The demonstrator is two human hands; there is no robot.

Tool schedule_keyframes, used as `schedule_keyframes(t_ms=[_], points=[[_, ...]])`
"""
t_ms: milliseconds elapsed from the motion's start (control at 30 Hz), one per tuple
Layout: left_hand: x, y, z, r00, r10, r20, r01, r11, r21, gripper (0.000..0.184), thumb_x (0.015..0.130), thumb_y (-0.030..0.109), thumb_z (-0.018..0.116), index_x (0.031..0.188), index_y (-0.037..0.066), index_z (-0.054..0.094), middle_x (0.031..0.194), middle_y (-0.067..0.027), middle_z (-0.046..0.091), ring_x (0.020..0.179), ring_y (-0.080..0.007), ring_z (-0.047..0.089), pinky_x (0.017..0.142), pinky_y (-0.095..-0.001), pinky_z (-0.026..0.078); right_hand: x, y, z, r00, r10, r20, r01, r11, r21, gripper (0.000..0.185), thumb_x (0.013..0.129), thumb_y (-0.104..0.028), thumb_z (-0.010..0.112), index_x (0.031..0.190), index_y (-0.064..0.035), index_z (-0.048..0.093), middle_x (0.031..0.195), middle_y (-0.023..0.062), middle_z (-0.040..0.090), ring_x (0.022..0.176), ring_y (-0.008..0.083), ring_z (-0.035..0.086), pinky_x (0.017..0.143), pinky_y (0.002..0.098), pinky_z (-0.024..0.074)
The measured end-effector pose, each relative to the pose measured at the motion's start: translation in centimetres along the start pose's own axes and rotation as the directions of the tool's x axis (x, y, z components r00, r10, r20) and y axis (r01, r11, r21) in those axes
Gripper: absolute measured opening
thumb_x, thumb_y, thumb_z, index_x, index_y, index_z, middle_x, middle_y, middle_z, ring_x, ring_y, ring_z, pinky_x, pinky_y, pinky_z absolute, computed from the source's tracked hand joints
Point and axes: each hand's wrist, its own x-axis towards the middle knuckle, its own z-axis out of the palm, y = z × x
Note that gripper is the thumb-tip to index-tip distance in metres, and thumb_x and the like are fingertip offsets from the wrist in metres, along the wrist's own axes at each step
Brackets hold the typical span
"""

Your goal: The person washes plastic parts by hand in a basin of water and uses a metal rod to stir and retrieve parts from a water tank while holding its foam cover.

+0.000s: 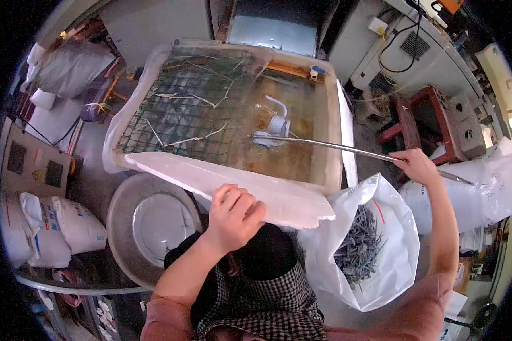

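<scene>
My right hand (pixel 414 165) is closed round a long metal rod (pixel 347 149). The rod's far end reaches over the water tank (pixel 331 113) to blue-white plastic pieces (pixel 277 126) at the water. My left hand (pixel 234 216) rests at the white foam board (pixel 273 196) along the tank's near edge, its fingers curled; whether they grip the board is unclear. Green wire mesh (pixel 176 122) covers the tank's left part, with thin pale strips (pixel 196 137) lying on it.
An open white bag (pixel 401 244) of grey plastic scraps (pixel 358 244) stands at the front right. A large round basin (pixel 122 227) is at the left, near filled sacks (pixel 77 224). A red frame (pixel 407 128) stands at the right. A blue-handled valve (pixel 316 72) sits at the tank's back.
</scene>
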Motion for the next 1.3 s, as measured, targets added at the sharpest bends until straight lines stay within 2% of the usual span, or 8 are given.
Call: schedule_keyframes(t_ms=[233, 433, 567, 667, 833, 967, 1067, 1300], points=[[-0.5, 0.4, 0.0, 1.000, 0.006, -0.004, -0.006, 1.000, 0.007, 0.025, 0.050, 0.012, 0.066, 0.074, 0.009, 0.058, 0.075, -0.0022, 0.045, 0.075, -0.0205, 0.051, 0.081, -0.0422, 0.039, -8.6, 2.6, -3.2, 0.937, 0.341, 0.072, -0.345, 0.938, 0.042, 0.028, 0.080, -0.017, 0.060, 0.105, -0.0044, 0.064, 0.087, 0.0229, 0.063, 0.078, 0.0312, 0.065, 0.070, 0.0371, 0.0483], [-0.3, 0.2, -0.1, 0.998, 0.043, -0.043, -0.042, 0.999, 0.026, 0.024, 0.052, 0.015, 0.066, 0.073, 0.008, 0.056, 0.074, -0.0034, 0.042, 0.073, -0.0212, 0.049, 0.080, -0.0389, 0.038, -5.6, 6.0, 2.6, 0.992, 0.094, -0.080, -0.090, 0.994, 0.058, 0.026, 0.081, -0.015, 0.059, 0.104, -0.0039, 0.064, 0.085, 0.0247, 0.063, 0.079, 0.0360, 0.063, 0.069, 0.0387, 0.0487], [-0.5, 0.0, -0.5, 0.999, 0.018, -0.029, -0.018, 1.000, -0.005, 0.024, 0.053, 0.014, 0.066, 0.073, 0.008, 0.056, 0.074, -0.0035, 0.042, 0.073, -0.0212, 0.049, 0.080, -0.0395, 0.037, -1.9, 5.2, 5.9, 0.992, 0.089, -0.091, -0.073, 0.984, 0.161, 0.025, 0.081, -0.015, 0.059, 0.102, -0.0029, 0.064, 0.084, 0.0241, 0.063, 0.076, 0.0363, 0.063, 0.069, 0.0384, 0.0494], [-1.0, -0.1, -0.6, 1.000, 0.001, -0.011, -0.001, 1.000, -0.013, 0.023, 0.053, 0.013, 0.065, 0.074, 0.008, 0.056, 0.074, -0.0033, 0.041, 0.073, -0.0212, 0.049, 0.081, -0.0396, 0.037, 0.4, 3.3, 7.0, 0.955, 0.273, 0.117, -0.296, 0.899, 0.324, 0.026, 0.081, -0.016, 0.059, 0.103, -0.0022, 0.064, 0.083, 0.0247, 0.062, 0.075, 0.0367, 0.063, 0.069, 0.0379, 0.0499], [-1.2, -0.4, -0.4, 1.000, -0.004, 0.011, 0.004, 0.999, -0.033, 0.023, 0.053, 0.013, 0.065, 0.074, 0.008, 0.056, 0.074, -0.0034, 0.041, 0.073, -0.0213, 0.049, 0.081, -0.0395, 0.037, 4.5, 1.7, 9.5, 0.998, 0.044, -0.050, -0.031, 0.974, 0.226, 0.026, 0.081, -0.017, 0.059, 0.103, -0.0050, 0.064, 0.088, 0.0234, 0.062, 0.079, 0.0364, 0.062, 0.072, 0.0374, 0.0494], [-1.0, -0.5, -0.8, 1.000, -0.014, -0.003, 0.014, 0.999, -0.030, 0.022, 0.054, 0.012, 0.065, 0.074, 0.007, 0.056, 0.074, -0.0032, 0.042, 0.073, -0.0209, 0.049, 0.081, -0.0391, 0.037, 4.4, 1.3, 7.0, 0.994, 0.081, -0.077, -0.064, 0.978, 0.198, 0.026, 0.081, -0.017, 0.059, 0.103, -0.0065, 0.064, 0.090, 0.0231, 0.062, 0.083, 0.0367, 0.062, 0.075, 0.0383, 0.0490], [-1.2, -0.5, -0.8, 1.000, -0.022, -0.010, 0.022, 0.999, -0.046, 0.024, 0.052, 0.011, 0.065, 0.074, 0.007, 0.058, 0.074, -0.0033, 0.043, 0.074, -0.0214, 0.050, 0.080, -0.0400, 0.037, 2.3, 1.6, 4.3, 0.984, 0.169, 0.060, -0.179, 0.952, 0.250, 0.026, 0.081, -0.015, 0.058, 0.104, -0.0054, 0.064, 0.081, 0.0227, 0.064, 0.067, 0.0276, 0.064, 0.066, 0.0356, 0.0485], [-1.4, -0.2, 0.1, 1.000, 0.008, -0.029, -0.010, 0.999, -0.042, 0.026, 0.050, 0.011, 0.065, 0.076, 0.007, 0.059, 0.075, -0.0033, 0.045, 0.075, -0.0222, 0.050, 0.079, -0.0411, 0.037, 0.5, 0.8, 6.0, 0.991, 0.116, 0.058, -0.127, 0.960, 0.251, 0.027, 0.080, -0.014, 0.061, 0.106, -0.0050, 0.064, 0.072, 0.0207, 0.063, 0.060, 0.0228, 0.061, 0.060, 0.0342, 0.0471]])
